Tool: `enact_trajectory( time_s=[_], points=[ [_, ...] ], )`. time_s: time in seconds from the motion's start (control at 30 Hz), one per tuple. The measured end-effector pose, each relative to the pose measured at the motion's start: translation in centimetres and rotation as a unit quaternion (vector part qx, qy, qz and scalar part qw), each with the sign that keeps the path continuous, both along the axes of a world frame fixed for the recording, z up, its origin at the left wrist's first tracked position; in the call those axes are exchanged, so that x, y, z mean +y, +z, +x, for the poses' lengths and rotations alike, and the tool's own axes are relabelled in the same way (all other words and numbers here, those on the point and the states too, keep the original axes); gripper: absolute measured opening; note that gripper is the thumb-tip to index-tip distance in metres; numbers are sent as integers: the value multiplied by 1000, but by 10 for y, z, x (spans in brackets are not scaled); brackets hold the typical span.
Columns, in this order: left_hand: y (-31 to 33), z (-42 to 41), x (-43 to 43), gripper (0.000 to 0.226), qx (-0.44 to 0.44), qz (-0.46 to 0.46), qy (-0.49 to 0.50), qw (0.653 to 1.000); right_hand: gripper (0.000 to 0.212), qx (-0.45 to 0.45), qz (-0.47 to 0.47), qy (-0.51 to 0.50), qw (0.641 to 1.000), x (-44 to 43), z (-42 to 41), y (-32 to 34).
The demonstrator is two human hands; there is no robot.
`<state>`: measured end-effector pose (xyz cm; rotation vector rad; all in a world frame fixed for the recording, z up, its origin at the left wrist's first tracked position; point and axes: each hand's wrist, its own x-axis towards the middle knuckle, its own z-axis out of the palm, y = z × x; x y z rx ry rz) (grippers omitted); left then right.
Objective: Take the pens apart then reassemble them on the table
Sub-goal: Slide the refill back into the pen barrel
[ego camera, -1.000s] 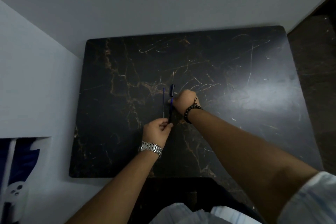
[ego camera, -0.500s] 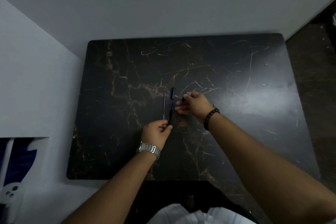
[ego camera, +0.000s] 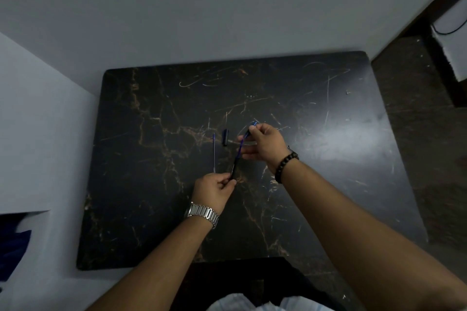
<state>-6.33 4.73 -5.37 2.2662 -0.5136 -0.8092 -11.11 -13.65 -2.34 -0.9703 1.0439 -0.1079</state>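
**Two hands on one pen, pulled along its length**

Two ends of the same pen (ego camera: 237,156) are ours now. Nearest us, the left hand (ego camera: 214,190) has its fingers (ego camera: 228,183) pinched shut on the dark lower end, low over the table (ego camera: 151,184). From there the pen's long axis runs up and to the right, away from us, to the right hand (ego camera: 264,145), whose fingers (ego camera: 249,137) close on the blue upper end; a blue tip (ego camera: 254,124) shows just past them. The next move, as we judge it, is a pull or twist along that slanted axis, each hand drawing straight away from the other so the halves part without bending.

Beyond the left hand and just left of the pen, a thin refill (ego camera: 214,153) lies flat on the table, pointing away from us. Between it and the right hand a short dark cap (ego camera: 225,137) lies apart from both.

Against half a second ago, the pen is no longer lying parallel to the refill: its far end is swung rightward and lifted in the right hand, which then was only reaching in at its side. The cap is left behind where the pen's top was. The left hand's pinch is unchanged.
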Motion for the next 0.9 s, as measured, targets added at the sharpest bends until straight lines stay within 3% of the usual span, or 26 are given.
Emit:
enact_trajectory(
  time_s=[0.47, 0.63, 0.9],
  points=[
    [3, -5, -3, 31, -6, -3, -7, 1000, 9, 47, -92, 87, 991, 3, -3, 9],
    [4, -6, -6, 33, -2, -9, 16, 1000, 7, 78, -141, 166, 973, 5, -10, 6],
    [3, -11, -6, 36, 5, -5, 3, 1000, 9, 95, -143, 218, 961, 1, -13, 3]
  ],
)
